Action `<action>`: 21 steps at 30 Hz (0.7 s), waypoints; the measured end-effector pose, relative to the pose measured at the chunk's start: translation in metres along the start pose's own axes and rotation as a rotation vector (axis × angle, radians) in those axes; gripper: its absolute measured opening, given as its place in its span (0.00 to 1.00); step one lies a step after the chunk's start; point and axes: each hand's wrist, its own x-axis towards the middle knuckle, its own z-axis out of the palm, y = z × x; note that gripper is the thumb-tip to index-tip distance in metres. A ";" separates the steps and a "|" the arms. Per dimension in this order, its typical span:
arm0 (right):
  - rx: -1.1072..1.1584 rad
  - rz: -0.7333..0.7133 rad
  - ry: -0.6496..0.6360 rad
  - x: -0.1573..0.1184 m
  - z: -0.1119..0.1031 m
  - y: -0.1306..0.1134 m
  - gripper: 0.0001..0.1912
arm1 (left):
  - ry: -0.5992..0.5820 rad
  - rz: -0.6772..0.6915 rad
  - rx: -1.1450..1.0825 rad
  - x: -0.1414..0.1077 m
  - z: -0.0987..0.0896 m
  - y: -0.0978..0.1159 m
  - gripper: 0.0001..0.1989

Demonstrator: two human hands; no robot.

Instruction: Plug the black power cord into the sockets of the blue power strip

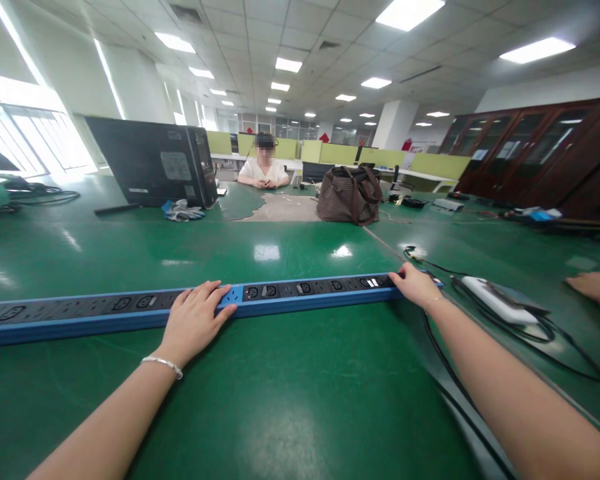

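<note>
A long blue power strip (pixel 290 306) with a row of black sockets lies across the green table, its left end running out of view. My left hand (pixel 195 317) is on its middle beside a blue socket (pixel 234 295), fingers curved over the top and thumb near the front edge. At the right end, my right hand (pixel 416 285) grips the strip, fingertips on its top; the underside of the grip is hidden. A black cable (pixel 443 360) passes beneath my right forearm towards the table's near edge.
A white device with coiled cable (pixel 500 300) lies at right, near another person's hand (pixel 597 287). Farther back are a brown bag (pixel 350 197), a black computer case (pixel 155 163) and gloves (pixel 184 211). A person (pixel 264 170) sits at the far side.
</note>
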 end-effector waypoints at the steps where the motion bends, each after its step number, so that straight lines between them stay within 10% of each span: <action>1: 0.006 -0.008 0.001 0.002 0.000 0.001 0.19 | 0.000 -0.002 -0.002 0.000 0.000 0.000 0.25; 21: 0.105 -0.047 0.108 0.004 0.011 0.010 0.13 | -0.010 -0.006 -0.019 0.001 0.000 -0.001 0.25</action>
